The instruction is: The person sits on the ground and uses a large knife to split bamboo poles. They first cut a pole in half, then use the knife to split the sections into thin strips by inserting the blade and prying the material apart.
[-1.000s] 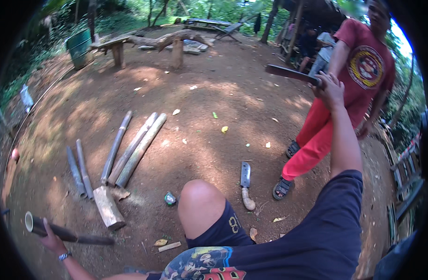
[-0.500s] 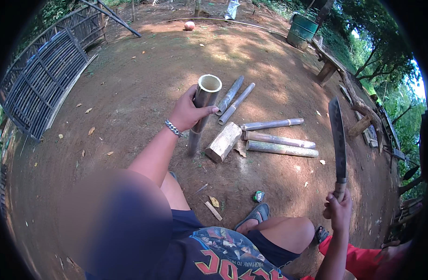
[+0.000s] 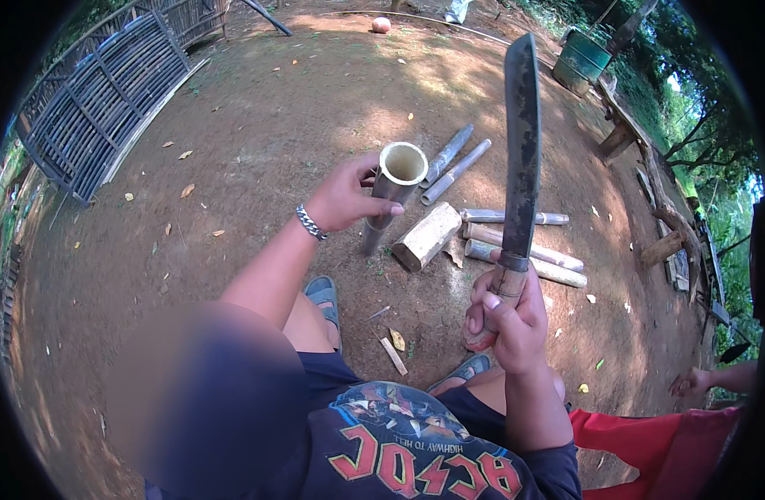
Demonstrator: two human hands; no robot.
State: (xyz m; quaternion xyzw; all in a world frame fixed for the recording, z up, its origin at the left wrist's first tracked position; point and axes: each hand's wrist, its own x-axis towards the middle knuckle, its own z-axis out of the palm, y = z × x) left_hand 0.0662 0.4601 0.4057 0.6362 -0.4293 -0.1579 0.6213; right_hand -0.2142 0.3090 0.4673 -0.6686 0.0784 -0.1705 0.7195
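My left hand (image 3: 346,193) grips an upright bamboo tube (image 3: 384,198) near its top, the thumb across the front. Its hollow, pale-rimmed end faces up, and its lower part reaches down toward the dirt. My right hand (image 3: 513,321) is wrapped round the wooden handle of a machete (image 3: 522,150). The broad, dark-spotted blade points up, to the right of the tube and apart from it. A short wooden block (image 3: 427,237) lies on the ground between the tube and the machete. Behind the blade lie several cut bamboo pieces (image 3: 528,252), partly covered by my right hand and the machete.
Two more bamboo pieces (image 3: 455,171) lie beyond the block. A small wood strip (image 3: 393,356) is on the dirt between my feet. Another person in red trousers (image 3: 624,446) is close at my right. A bamboo panel (image 3: 120,100) stands far left, a green drum (image 3: 581,62) far right.
My right hand has swung the machete inward from the far right, nearer the bamboo tube. The left hand still grips the tube. The whole view has shifted somewhat.
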